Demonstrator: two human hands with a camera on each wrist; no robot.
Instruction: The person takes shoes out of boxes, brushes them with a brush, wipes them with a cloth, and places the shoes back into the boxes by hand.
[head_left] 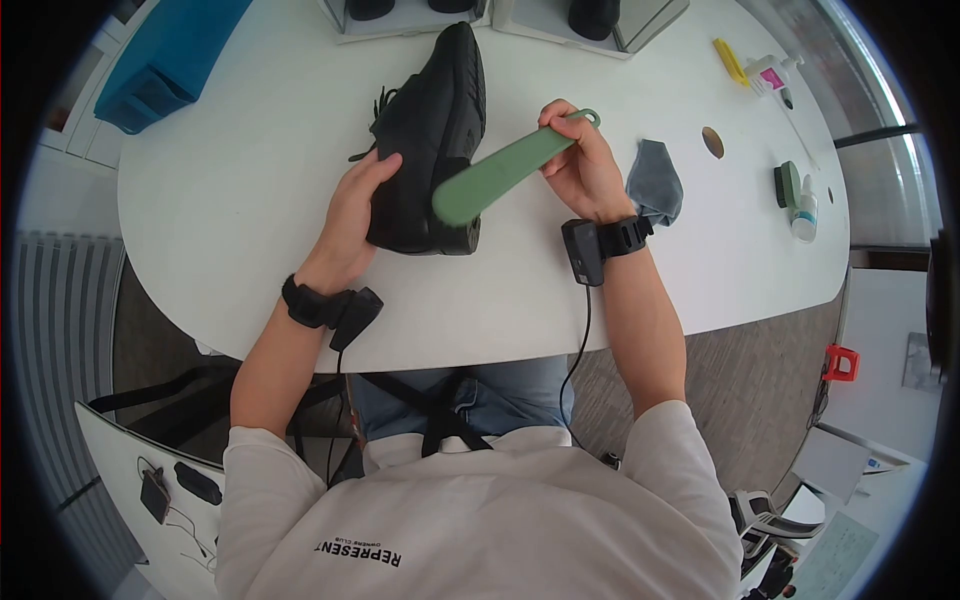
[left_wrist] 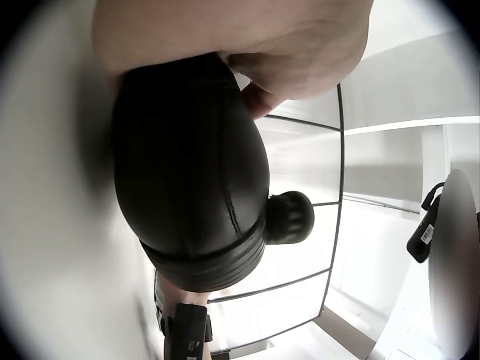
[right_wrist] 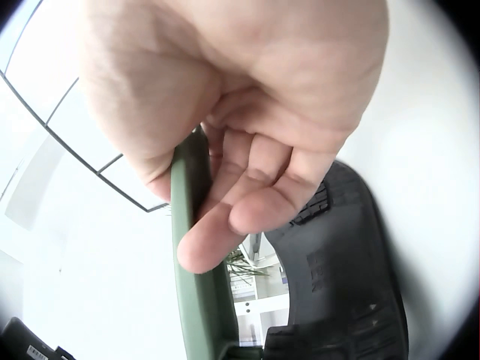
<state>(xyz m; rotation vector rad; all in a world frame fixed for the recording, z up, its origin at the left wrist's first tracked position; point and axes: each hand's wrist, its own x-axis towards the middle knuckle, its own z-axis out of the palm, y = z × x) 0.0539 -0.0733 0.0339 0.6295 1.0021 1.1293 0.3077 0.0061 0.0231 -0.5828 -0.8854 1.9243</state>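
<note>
A black lace-up shoe (head_left: pixel 425 150) lies on its side on the white table, its sole toward the right. The left hand (head_left: pixel 348 220) grips it around the heel part, thumb on the upper side; the left wrist view shows the black leather heel (left_wrist: pixel 187 165) close under the hand (left_wrist: pixel 247 37). The right hand (head_left: pixel 585 165) pinches a green shoehorn (head_left: pixel 500 177) near its looped end, and the wide end hangs over the shoe's heel. In the right wrist view the shoehorn (right_wrist: pixel 191 277) is between thumb and fingers of the hand (right_wrist: pixel 240 112), beside the dark sole (right_wrist: pixel 337 270).
A grey cloth (head_left: pixel 655 182) lies right of the right hand. Farther right are a brush (head_left: pixel 787 185), a small bottle (head_left: pixel 804 217), a white bottle (head_left: pixel 768 76) and a yellow object (head_left: pixel 730 61). Open boxes (head_left: pixel 560 38) with dark items stand at the back, a blue holder (head_left: pixel 165 70) back left.
</note>
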